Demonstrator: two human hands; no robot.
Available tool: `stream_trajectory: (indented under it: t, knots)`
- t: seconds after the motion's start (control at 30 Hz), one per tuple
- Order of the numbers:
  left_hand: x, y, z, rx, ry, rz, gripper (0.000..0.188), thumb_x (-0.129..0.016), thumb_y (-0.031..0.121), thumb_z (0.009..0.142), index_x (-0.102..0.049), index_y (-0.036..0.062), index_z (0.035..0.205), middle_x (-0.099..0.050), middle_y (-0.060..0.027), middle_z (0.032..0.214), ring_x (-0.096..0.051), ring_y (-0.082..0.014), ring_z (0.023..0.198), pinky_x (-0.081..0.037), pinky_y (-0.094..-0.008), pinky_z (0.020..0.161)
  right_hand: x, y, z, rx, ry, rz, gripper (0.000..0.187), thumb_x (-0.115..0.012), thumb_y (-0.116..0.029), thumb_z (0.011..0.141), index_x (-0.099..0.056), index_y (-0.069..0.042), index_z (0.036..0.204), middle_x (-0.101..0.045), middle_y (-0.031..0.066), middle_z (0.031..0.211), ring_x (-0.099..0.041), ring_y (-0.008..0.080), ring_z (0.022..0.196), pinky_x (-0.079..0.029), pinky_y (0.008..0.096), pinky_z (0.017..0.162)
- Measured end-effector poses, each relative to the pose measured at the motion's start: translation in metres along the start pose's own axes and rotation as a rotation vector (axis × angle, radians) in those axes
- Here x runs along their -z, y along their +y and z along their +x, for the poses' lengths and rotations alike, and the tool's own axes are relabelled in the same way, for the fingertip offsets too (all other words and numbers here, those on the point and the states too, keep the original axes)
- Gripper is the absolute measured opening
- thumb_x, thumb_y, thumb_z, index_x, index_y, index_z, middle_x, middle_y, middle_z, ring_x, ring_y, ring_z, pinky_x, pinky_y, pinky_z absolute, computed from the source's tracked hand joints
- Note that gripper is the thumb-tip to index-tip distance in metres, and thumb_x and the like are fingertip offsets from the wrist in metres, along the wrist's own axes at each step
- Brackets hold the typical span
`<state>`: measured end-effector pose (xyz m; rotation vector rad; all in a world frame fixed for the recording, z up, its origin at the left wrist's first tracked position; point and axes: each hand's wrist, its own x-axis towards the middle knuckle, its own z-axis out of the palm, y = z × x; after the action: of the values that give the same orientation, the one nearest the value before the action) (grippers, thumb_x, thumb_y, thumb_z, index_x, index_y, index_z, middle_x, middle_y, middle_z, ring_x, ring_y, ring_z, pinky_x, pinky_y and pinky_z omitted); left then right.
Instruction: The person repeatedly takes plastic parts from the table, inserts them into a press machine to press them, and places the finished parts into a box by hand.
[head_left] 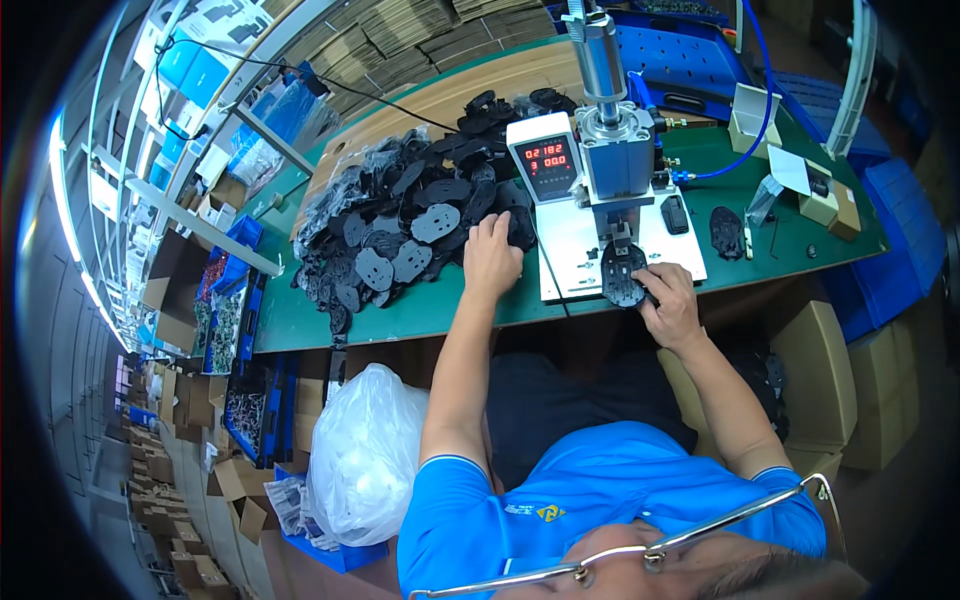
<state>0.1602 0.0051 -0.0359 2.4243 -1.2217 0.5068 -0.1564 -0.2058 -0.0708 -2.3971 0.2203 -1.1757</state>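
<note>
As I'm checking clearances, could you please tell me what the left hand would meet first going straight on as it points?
The left hand would probably meet the black parts piled just ahead; depth is unclear, so it may already touch them.

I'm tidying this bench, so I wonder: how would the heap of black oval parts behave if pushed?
The heap would probably slide and spread, since its flat pieces overlap loosely at odd angles. Each seems likely stiff, as the top ones hold flat outlines, and perhaps light, looking thin and plastic-like.
</note>
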Motion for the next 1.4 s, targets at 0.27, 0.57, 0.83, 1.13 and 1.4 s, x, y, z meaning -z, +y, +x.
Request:
stream_trajectory:
  t: [0.27,0.57,0.83,1.13,1.4]
  knots:
    - [0.003,-0.014,0.051,-0.053,-0.517,0.305,0.076,-0.074,0.007,0.097,-0.060,0.0236,0.170,-0.056,-0.0173,0.172,-0.060,-0.0447,0.150,-0.060,-0.0544,0.119,-0.001,-0.002,0.001,-0.007,-0.009,0.006,0.049,-0.079,0.002,0.078,-0.082,-0.007,0.126,-0.074,0.0148,0.121,-0.071,0.0384,0.118,-0.053,0.0515,0.107]
    - [0.039,-0.017,0.065,-0.187,-0.653,0.329,0.090,-0.077,0.002,0.091,-0.053,0.0247,0.174,-0.073,-0.0156,0.147,-0.069,-0.0420,0.139,-0.061,-0.0515,0.116,-0.001,0.001,0.000,-0.027,-0.026,0.005,0.048,-0.078,0.000,0.079,-0.082,-0.006,0.126,-0.074,0.0146,0.120,-0.071,0.0376,0.119,-0.053,0.0513,0.107]
    - [0.073,-0.015,0.029,-0.037,0.053,-0.057,0.039,-0.090,0.005,0.084,-0.075,0.0053,0.120,-0.071,-0.0187,0.123,-0.074,-0.0451,0.113,-0.062,-0.0536,0.096,0.005,0.001,0.000,-0.041,-0.013,0.012,0.047,-0.077,0.001,0.079,-0.083,-0.006,0.124,-0.075,0.0141,0.119,-0.071,0.0376,0.118,-0.053,0.0516,0.108]
    - [0.083,0.071,-0.090,-0.001,0.202,-0.495,0.032,-0.077,-0.004,0.098,-0.083,0.0035,0.129,-0.071,-0.0129,0.116,-0.073,-0.0301,0.114,-0.058,-0.0411,0.105,0.005,-0.004,0.001,-0.060,0.038,0.056,0.044,-0.082,0.001,0.081,-0.084,-0.007,0.124,-0.077,0.0142,0.121,-0.072,0.0371,0.119,-0.056,0.0490,0.108]
    - [0.042,0.133,-0.078,-0.389,0.190,-0.499,0.061,-0.071,-0.017,0.074,-0.082,0.0052,0.129,-0.079,-0.0141,0.117,-0.074,-0.0375,0.113,-0.063,-0.0468,0.097,0.063,-0.015,-0.023,-0.091,0.106,0.081,0.045,-0.083,0.006,0.078,-0.084,-0.005,0.121,-0.079,0.0177,0.121,-0.076,0.0404,0.111,-0.061,0.0485,0.101]
